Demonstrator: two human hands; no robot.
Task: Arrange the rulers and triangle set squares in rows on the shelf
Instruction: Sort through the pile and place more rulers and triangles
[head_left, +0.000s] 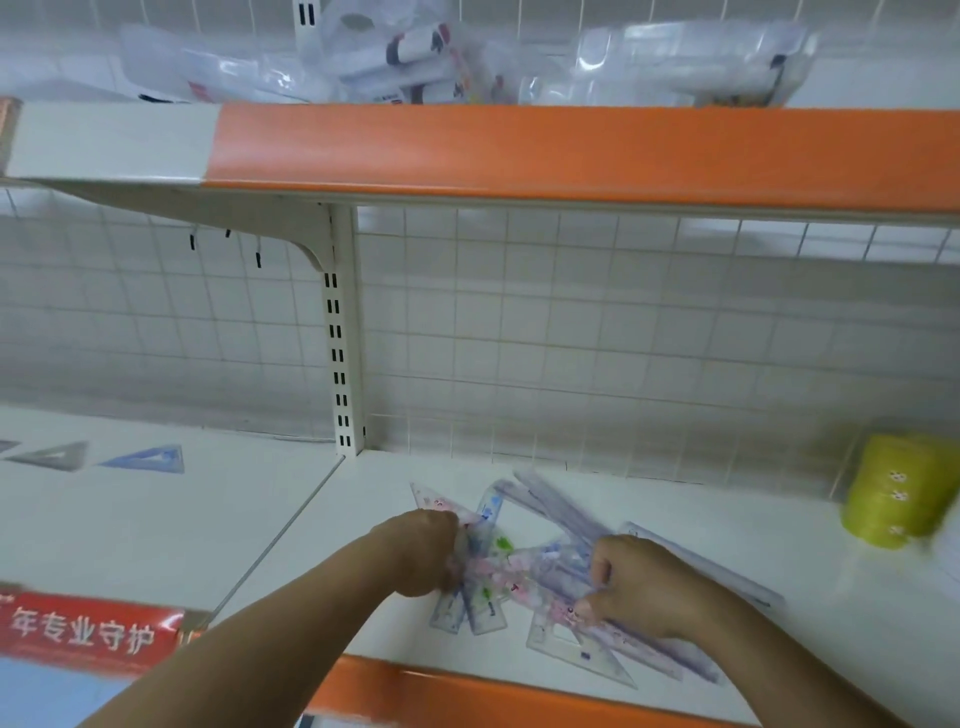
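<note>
1. Rulers and triangle set squares lie in a loose, criss-crossed pile (519, 566) on the white shelf (810, 582), toward its orange front edge and just right of the slotted upright (340, 332).
2. The left hand (421, 553) is on the pile's left side with its fingers curled in tight over the edge, gripping pieces there. Blur hides exactly which ones.
3. The right hand (639, 587) grips the pile's right side, fingers curled under and thumb pressed in against a bunch of long rulers (556, 506). These fan out toward the back of the shelf and also stick out past the wrist toward the front.
4. A clear set square (576, 654) lies flat at the front of the pile, below the right hand.
5. On the next shelf section to the left, a blue set square (150, 460) and a grey set square (57, 457) lie flat side by side near the back, not touching.
6. A yellow roll (893, 493) stands at the far right, close to the wire grid back (571, 338).
7. Overhead, the upper shelf (571, 150) has an orange front strip and carries clear packets (415, 57).
8. A red label (83, 631) with white characters sits on the front edge at lower left.
</note>
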